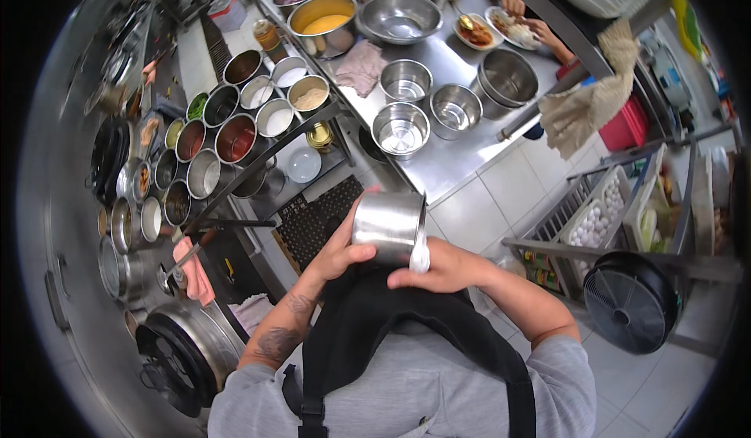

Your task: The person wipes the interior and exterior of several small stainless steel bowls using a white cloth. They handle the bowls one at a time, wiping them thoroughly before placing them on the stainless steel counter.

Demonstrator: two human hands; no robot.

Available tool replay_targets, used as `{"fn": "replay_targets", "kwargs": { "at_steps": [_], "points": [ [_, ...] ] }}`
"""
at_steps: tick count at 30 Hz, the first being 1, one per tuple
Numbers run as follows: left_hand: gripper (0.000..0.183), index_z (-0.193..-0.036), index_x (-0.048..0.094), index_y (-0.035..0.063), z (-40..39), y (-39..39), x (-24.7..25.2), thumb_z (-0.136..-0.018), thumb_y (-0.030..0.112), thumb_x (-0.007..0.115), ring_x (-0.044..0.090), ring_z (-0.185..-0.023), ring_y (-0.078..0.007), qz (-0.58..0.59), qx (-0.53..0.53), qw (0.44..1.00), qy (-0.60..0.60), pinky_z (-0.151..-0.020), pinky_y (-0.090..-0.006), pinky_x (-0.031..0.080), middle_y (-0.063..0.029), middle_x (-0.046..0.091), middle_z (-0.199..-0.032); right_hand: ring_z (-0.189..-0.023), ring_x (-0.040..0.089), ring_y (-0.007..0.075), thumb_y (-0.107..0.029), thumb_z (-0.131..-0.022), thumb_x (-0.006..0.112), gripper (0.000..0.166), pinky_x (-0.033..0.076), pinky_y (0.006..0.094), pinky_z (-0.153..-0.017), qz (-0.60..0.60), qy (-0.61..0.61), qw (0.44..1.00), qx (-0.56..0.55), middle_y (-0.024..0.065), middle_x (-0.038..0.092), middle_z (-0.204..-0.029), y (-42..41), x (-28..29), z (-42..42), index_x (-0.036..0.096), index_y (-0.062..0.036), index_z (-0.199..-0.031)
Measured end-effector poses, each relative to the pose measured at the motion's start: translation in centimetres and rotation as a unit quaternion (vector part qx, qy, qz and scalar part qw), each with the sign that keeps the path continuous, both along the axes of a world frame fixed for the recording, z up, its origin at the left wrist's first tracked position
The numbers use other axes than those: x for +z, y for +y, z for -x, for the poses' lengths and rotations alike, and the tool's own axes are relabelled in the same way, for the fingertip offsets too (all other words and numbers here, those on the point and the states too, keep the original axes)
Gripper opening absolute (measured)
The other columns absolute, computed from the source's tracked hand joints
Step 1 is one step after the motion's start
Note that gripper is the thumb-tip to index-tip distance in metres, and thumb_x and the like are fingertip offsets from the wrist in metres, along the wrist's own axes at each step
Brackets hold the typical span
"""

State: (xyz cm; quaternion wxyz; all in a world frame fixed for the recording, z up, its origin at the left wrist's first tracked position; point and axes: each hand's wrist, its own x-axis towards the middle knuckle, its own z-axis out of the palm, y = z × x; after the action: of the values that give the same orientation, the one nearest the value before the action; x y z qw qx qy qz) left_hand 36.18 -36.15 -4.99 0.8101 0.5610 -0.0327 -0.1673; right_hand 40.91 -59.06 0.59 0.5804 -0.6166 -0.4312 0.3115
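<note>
In front of my chest a cylindrical stainless-steel container (384, 227) lies tipped on its side, its mouth turned to the right. My left hand (339, 255) grips it around the base and side, thumb toward me. At the rim, my right hand (443, 267) holds a white cloth or paper wipe (420, 255) against the container's mouth. The right fingers are partly hidden behind the container, and its inside is out of sight. Beyond it, three similar steel containers (401, 128) stand upright on the steel worktable (443, 174).
Nested steel pots (507, 80), a wide steel bowl (400, 18) and a crumpled cloth (360, 67) sit on the worktable. Another person's hands (540, 27) work over a plate at the far side. Seasoning containers (236, 137) fill the left rack. A fan (628, 306) stands right.
</note>
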Motion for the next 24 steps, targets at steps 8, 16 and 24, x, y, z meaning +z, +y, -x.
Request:
{"fn": "replay_targets", "kwargs": {
  "at_steps": [8,16,24],
  "points": [
    [0.084,-0.155,0.038,0.0056,-1.1,-2.9,-0.7,-0.095,0.063,0.051,0.057,-0.130,-0.0282,0.159,0.044,0.967,0.194,-0.105,-0.0436,0.050,-0.0149,0.057,-0.142,-0.111,0.064,0.0370,-0.007,-0.076,0.073,0.039,0.045,0.0461,-0.112,0.107,-0.288,0.951,-0.034,0.0168,0.070,-0.109,-1.1,-2.7,0.0,0.070,-0.0039,-0.114],
    [0.050,-0.134,0.060,-0.0018,-5.5,-2.1,-4.3,-0.097,0.030,0.070,0.065,-0.106,-0.0274,-0.437,0.139,0.883,-0.104,-0.090,-0.0386,0.053,-0.0182,0.063,-0.118,-0.082,0.065,0.0332,-0.014,-0.082,0.079,0.013,0.046,0.0426,-0.078,0.196,-0.305,0.899,-0.244,0.0097,0.070,-0.087,-9.7,-7.0,-3.7,0.072,-0.0087,-0.091],
    [0.064,-0.129,0.060,-0.0068,-6.9,-6.4,-2.4,-0.097,0.048,0.066,0.070,-0.087,-0.0270,-0.340,-0.088,0.927,0.128,-0.081,-0.0395,0.056,-0.0217,0.070,-0.110,-0.085,0.059,0.0249,-0.007,-0.063,0.075,0.025,0.044,0.0388,-0.078,0.169,-0.380,0.894,-0.164,0.0044,0.058,-0.082,-6.0,-8.8,-1.2,0.061,-0.0092,-0.084]
  ]
}}
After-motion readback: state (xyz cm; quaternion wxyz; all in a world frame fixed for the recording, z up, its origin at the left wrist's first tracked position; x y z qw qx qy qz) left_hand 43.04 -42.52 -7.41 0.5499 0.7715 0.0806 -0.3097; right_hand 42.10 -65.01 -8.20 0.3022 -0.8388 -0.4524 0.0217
